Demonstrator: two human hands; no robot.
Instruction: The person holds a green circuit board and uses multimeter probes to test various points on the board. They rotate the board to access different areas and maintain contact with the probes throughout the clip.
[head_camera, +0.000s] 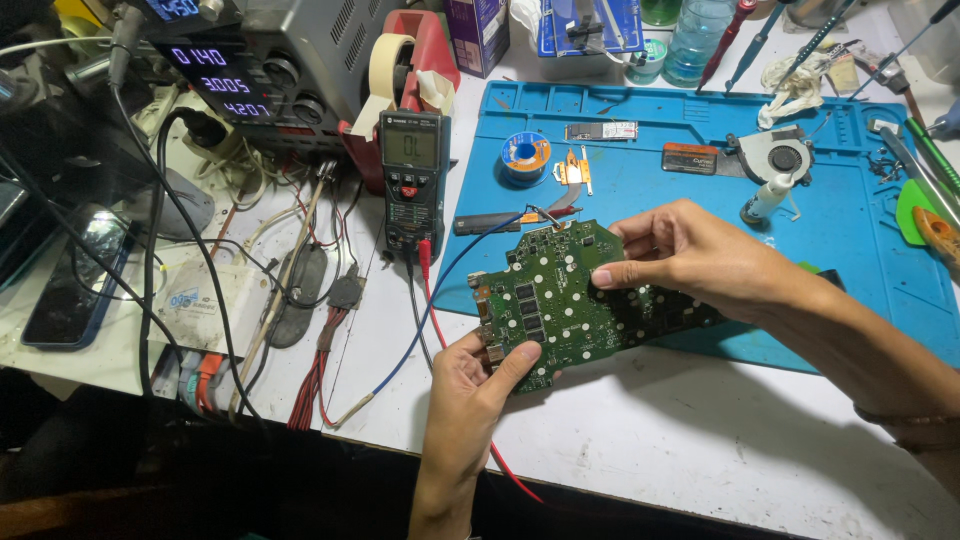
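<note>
A green circuit board (560, 290) with white dots and dark chips is held over the near edge of a blue work mat (650, 180). My left hand (478, 385) grips the board's lower left corner, thumb on top. My right hand (690, 255) comes in from the right and pinches the board's upper right part, covering that side. A thin blue wire (440, 290) and a red lead (432, 310) run from the board's top edge down toward the table's front.
A black multimeter (413, 180) stands left of the mat, beside a bench power supply (250, 70) and tangled cables (290, 290). A phone (70, 280) lies far left. On the mat rest a solder spool (526, 155), a small fan (780, 155), a small glue bottle (765, 198) and tools (920, 150).
</note>
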